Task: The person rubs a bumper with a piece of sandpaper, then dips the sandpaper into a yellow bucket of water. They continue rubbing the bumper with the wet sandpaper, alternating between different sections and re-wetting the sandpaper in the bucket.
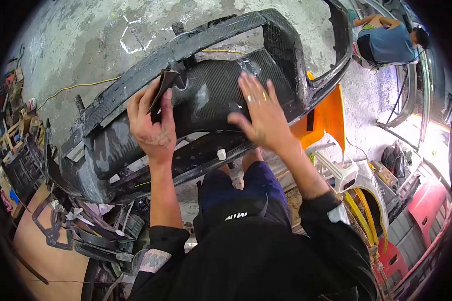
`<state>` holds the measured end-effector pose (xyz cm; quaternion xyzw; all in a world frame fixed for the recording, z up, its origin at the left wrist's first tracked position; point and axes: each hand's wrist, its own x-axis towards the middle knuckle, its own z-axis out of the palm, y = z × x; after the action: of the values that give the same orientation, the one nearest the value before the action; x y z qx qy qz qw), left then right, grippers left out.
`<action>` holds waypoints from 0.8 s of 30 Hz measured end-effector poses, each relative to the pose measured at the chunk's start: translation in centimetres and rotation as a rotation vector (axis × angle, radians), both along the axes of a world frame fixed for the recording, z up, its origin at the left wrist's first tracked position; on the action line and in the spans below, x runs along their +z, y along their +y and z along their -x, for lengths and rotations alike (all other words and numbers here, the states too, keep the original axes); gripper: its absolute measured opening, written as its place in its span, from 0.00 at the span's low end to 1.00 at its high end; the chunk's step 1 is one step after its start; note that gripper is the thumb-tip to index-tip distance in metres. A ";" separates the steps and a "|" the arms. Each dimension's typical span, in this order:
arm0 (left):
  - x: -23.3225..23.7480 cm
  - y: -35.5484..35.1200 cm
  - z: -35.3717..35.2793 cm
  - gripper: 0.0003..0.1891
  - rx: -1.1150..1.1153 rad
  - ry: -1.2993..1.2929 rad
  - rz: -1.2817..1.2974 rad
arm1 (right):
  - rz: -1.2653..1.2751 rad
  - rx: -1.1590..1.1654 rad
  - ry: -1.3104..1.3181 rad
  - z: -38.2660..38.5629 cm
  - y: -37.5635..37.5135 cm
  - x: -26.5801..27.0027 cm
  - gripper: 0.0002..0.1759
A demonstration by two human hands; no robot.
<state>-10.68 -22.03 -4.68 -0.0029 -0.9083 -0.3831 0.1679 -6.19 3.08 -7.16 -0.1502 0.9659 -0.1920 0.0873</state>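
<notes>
Where loose dark parts pile up at the far left, one yellow cable runs across the grey concrete floor toward the work. Just right of that, the left hand is raised against one long carbon-fibre bumper, which lies slantwise across the middle of the view, in front of the person's knees. Its fingers are curled and the thumb is pressed in, so they clench one dark sheet, folded and stiff. The sheet's upper edge touches the bumper's upper rail.

The woven face of the bumper fills the gap between the two hands. What carries the bumper cannot be told, since its underside is hidden. One small white block sits on its lower rail, near the person's knees.

Further right, the right hand lies flat on the weave, grasping nothing. Its fingers are spread wide and straight, palm down, and one ring shows on one of them.

Beyond the bumper's right end, one orange panel shows from behind it. White body parts lie below that panel. At the top right, one other person in a blue shirt is bent over, well apart from the bumper. Red panels lie along the right edge.
</notes>
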 end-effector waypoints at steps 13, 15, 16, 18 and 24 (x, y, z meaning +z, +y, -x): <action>0.8 -0.6 0.1 0.14 -0.011 0.017 -0.042 | 0.335 0.180 -0.086 0.0 -3.5 2.6 0.48; 1.1 -0.5 0.0 0.14 -0.015 -0.012 -0.091 | 0.081 0.120 -0.070 0.5 -0.9 1.2 0.49; 1.1 -0.6 -0.1 0.14 -0.015 -0.006 -0.093 | 0.003 0.059 -0.057 0.9 0.9 0.9 0.50; 1.0 -0.9 0.0 0.14 -0.032 0.004 -0.019 | -0.132 0.039 0.001 1.1 3.2 0.3 0.44; 1.1 -0.5 0.2 0.14 -0.099 0.012 0.055 | 0.034 -0.024 0.147 0.3 5.0 0.7 0.38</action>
<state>-10.85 -22.52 -3.54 -0.0547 -0.9162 -0.3659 0.1538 -6.47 8.13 -6.46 -0.1536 0.9680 -0.1979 0.0113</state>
